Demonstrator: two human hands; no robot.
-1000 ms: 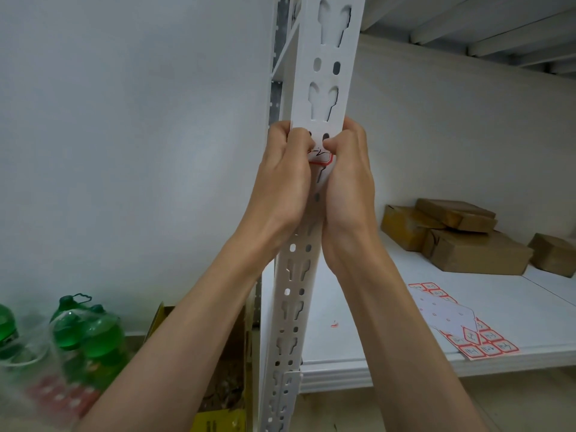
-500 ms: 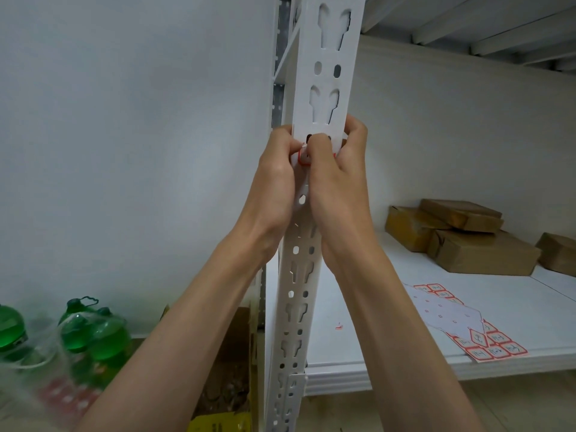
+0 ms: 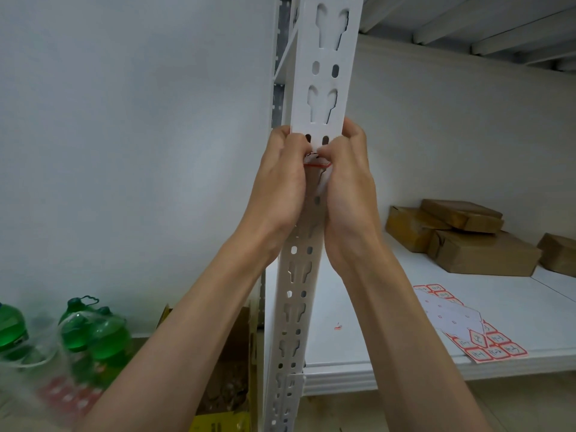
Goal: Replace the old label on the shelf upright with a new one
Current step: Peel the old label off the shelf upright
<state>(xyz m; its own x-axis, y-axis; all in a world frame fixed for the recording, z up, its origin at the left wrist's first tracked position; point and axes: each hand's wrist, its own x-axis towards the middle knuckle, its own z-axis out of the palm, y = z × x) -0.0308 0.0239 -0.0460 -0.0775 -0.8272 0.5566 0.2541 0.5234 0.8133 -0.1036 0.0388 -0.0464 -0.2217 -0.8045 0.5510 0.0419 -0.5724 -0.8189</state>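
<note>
Your left hand and right hand pinch the red-edged label on the shelf upright; uneven pulling may tear it.

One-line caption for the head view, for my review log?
Both hands, left and right, pinch a red-edged label against the white shelf upright; a label sheet lies on the shelf.

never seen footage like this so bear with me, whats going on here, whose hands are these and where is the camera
The camera sits on a person's head, looking forward and down at their own bare hands; no robot is involved. The left hand and right hand work a small red-edged label on the white slotted shelf upright, fingers curled at it. On the white shelf to the right lie a sheet of red-edged labels and brown parcels. Green bottles stand lower left.
</note>
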